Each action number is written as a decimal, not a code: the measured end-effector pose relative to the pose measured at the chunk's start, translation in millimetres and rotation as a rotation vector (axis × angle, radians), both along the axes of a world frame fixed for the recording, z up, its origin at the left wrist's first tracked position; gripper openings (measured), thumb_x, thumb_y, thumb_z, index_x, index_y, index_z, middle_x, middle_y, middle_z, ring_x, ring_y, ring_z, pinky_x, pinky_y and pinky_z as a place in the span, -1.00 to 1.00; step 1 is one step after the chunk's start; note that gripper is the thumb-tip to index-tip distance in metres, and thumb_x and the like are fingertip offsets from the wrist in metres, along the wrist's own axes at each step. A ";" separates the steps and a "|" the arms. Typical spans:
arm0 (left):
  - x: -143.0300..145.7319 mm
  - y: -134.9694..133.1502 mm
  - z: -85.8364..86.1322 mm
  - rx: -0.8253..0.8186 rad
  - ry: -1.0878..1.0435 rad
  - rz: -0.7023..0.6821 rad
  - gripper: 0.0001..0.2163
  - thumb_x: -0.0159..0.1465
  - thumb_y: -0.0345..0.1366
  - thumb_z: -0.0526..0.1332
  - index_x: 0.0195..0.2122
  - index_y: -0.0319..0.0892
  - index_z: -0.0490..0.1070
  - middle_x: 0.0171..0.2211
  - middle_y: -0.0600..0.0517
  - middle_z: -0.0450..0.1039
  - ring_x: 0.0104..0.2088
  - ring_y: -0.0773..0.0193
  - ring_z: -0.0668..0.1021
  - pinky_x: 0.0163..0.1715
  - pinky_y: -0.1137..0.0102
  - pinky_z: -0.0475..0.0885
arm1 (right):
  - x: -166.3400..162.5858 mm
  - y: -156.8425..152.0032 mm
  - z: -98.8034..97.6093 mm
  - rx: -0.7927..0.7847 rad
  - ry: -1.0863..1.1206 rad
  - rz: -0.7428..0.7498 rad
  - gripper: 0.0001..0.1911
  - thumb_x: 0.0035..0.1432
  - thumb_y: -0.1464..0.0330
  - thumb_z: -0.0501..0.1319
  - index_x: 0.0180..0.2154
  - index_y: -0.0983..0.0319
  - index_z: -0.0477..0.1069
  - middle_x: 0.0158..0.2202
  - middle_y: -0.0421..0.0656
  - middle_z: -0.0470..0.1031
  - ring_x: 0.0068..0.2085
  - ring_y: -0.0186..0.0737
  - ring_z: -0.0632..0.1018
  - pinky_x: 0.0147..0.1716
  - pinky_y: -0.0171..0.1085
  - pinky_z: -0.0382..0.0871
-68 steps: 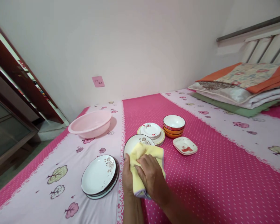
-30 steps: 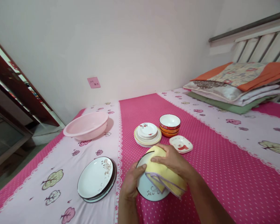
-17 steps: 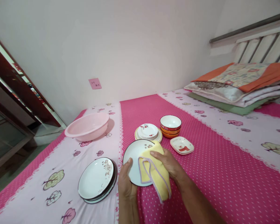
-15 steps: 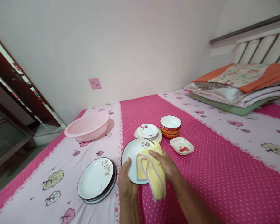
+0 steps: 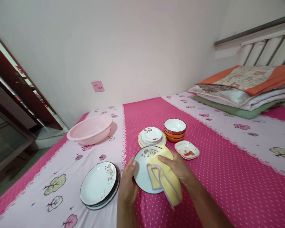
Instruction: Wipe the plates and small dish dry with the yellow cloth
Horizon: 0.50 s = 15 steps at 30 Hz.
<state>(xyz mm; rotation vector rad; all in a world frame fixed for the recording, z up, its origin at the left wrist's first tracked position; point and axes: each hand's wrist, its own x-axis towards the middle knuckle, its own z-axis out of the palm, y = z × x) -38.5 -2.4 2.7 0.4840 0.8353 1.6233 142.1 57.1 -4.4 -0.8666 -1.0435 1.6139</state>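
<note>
A white plate (image 5: 142, 172) with a dark rim and brown flowers is held tilted above the bed. My left hand (image 5: 128, 182) grips its left edge, thumb on the upper face. Against the plate's right side my right hand (image 5: 177, 166) presses a yellow cloth (image 5: 165, 179) with a purple border, fingers closed on it; a loose end hangs below. On the left lies a stack of matching plates (image 5: 98, 183). Just beyond the held plate sit small white plates (image 5: 152, 134) with red flowers, stacked on larger yellow-rimmed ones (image 5: 140, 141).
Stacked orange bowls (image 5: 175, 130) stand behind square small dishes (image 5: 187, 149) at the right. A pink basin (image 5: 90, 130) rests at the back left near the wall. Folded bedding and a cushion (image 5: 239, 84) lie at the far right by the headboard. A pink bedspread (image 5: 228, 177) covers the bed.
The held plate has shifted right and slightly down and has turned, its flowers now nearer the top left. My right hand and the cloth have moved right with it.
</note>
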 end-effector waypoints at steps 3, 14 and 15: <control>-2.3 -1.3 -0.6 -0.066 0.147 -0.092 -0.66 0.17 -0.18 0.51 -0.08 -0.23 0.63 -0.13 -0.16 0.70 -0.12 0.00 0.71 -0.01 0.20 0.58 | 11.5 -1.5 2.3 0.069 -0.074 0.105 -0.48 -0.06 0.15 0.55 -0.08 0.26 0.60 -0.20 -0.07 0.72 -0.31 -0.06 0.68 -0.32 -0.18 0.55; -6.5 2.7 -7.0 -0.042 0.121 0.170 -0.69 0.35 -0.10 0.33 -0.02 -0.21 0.60 -0.15 -0.15 0.69 -0.03 -0.02 0.68 0.03 0.18 0.56 | -27.4 -10.5 5.1 -0.046 0.099 -0.011 -0.41 -0.17 0.15 0.59 -0.10 0.26 0.56 -0.25 -0.06 0.72 -0.33 -0.01 0.69 -0.31 -0.13 0.58; -5.9 3.2 -7.8 -0.032 0.068 0.218 -0.69 0.37 -0.12 0.31 0.01 -0.20 0.59 -0.12 -0.15 0.68 -0.01 0.00 0.67 0.06 0.18 0.55 | -35.0 -13.2 2.4 -0.075 0.139 -0.043 -0.41 -0.18 0.14 0.59 -0.12 0.25 0.56 -0.23 -0.05 0.72 -0.32 0.03 0.70 -0.29 -0.11 0.59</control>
